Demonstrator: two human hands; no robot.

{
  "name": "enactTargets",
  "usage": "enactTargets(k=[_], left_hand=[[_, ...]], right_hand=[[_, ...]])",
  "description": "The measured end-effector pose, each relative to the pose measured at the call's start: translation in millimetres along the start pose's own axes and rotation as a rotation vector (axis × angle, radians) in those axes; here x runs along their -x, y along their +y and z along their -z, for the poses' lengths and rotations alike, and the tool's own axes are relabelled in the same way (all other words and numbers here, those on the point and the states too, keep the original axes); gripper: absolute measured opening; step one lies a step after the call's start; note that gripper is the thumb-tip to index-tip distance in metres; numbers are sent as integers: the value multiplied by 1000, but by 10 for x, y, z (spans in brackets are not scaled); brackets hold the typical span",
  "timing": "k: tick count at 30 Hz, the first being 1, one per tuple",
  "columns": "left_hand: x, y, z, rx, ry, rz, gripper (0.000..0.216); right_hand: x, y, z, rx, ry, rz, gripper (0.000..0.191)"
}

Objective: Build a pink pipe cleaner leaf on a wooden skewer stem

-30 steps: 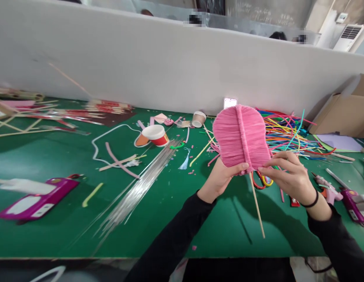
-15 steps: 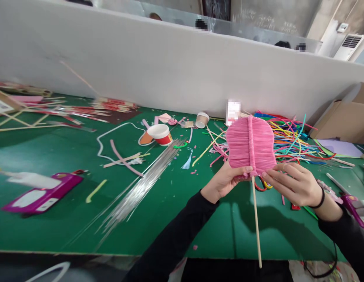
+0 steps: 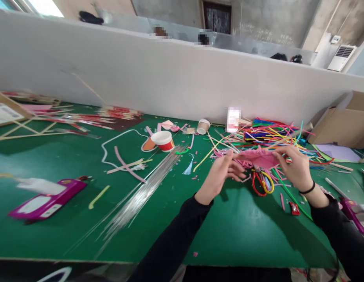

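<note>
Both my hands hold a pink pipe-cleaner fan (image 3: pixel 260 158), now tilted nearly flat and seen edge-on above the green table (image 3: pixel 67 156). My left hand (image 3: pixel 221 176) pinches its left edge with the fingers curled. On the right edge, my right hand (image 3: pixel 295 168), with a black band on the wrist, grips the fan. The fan's wooden stick is hidden from view. Scissors with red and yellow handles (image 3: pixel 261 182) lie on the table just beneath the fan.
A heap of coloured pipe cleaners (image 3: pixel 276 133) lies behind my hands. A bundle of thin metal wires (image 3: pixel 143 188), a red-and-white paper cup (image 3: pixel 163 141), a purple package (image 3: pixel 47 199) and a cardboard box (image 3: pixel 340 125) are on the table. A white partition wall (image 3: pixel 170 70) runs along the far edge.
The fan stood upright facing me with its stick hanging down; it has now been tipped flat and moved farther from me, over the scissors. Both hands kept hold of it.
</note>
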State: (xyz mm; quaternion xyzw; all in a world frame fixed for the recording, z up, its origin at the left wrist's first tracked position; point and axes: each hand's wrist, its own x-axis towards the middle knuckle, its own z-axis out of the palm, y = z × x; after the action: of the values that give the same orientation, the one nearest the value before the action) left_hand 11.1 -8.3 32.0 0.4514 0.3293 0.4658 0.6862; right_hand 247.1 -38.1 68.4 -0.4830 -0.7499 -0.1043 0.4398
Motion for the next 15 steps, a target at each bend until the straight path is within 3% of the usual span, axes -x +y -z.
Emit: enactTargets(k=[2,4,7,9,13,15], left_hand=[[-28,86,75,-223,241,-346,49],[-46,178,94,-377,277,-562,58],[-59,284,33,-487,-46,-499,64],[-73,320,-16,-536,-186,-409,62],[-130,315,-53,-530,-286,-356,63],[-159,292,-65,-502,-339,-346,69]], right_hand=[[-74,-14,10,-110,-52,-222,21],[-91,-74,23,-243,-116,-389,27],[-33,-200,24,-485,-196,-576,33],[23,-247,22,-686,-320,-700,34],[74,-173,8,-1006,-724,-921,43],[53,-105,-26,-1063,-809,-970,48]])
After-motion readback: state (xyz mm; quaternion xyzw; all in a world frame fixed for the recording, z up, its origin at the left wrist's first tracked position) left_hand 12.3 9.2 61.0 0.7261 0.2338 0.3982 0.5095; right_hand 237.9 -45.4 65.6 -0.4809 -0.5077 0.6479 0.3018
